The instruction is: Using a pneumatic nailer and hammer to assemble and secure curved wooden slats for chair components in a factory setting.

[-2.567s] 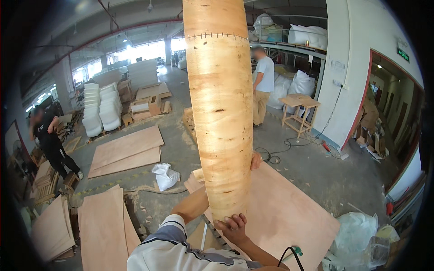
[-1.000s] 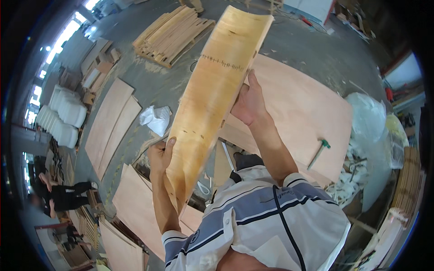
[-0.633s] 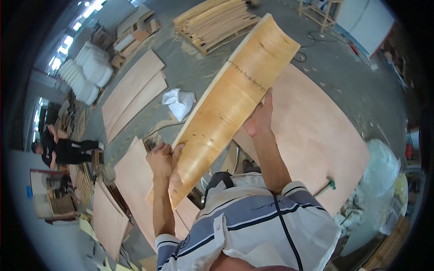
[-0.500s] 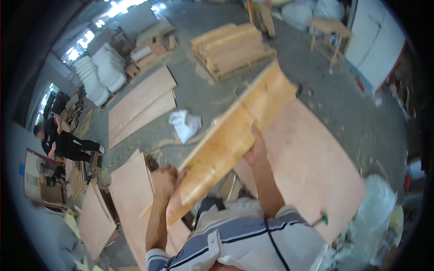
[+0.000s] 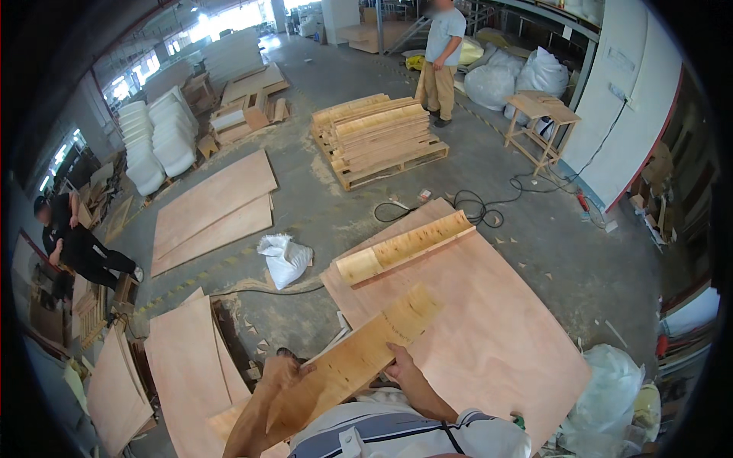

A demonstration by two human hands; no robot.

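Note:
I hold a long curved plywood panel (image 5: 359,362) slantwise in front of my body with both hands. At its left edge, the fingers of my left hand (image 5: 281,374) are closed round the wood. My right hand (image 5: 405,368) grips the near edge farther along, its thumb on the upper face. The panel's far end is slightly blurred, over a large flat plywood sheet (image 5: 496,336). Another curved plywood panel (image 5: 405,246) lies on that sheet near its far edge.
A pallet stacked with curved panels (image 5: 382,141) stands ahead, a person (image 5: 441,57) beside it. Plywood sheets (image 5: 214,206) and a white sack (image 5: 286,259) lie left. Black cable (image 5: 481,208) coils beyond the sheet. Plastic bags (image 5: 607,389) are at right. Another person (image 5: 76,237) is far left.
The held panel has come down and nearer my body, both hands still on it. My view has tilted up. The second curved panel on the sheet now shows.

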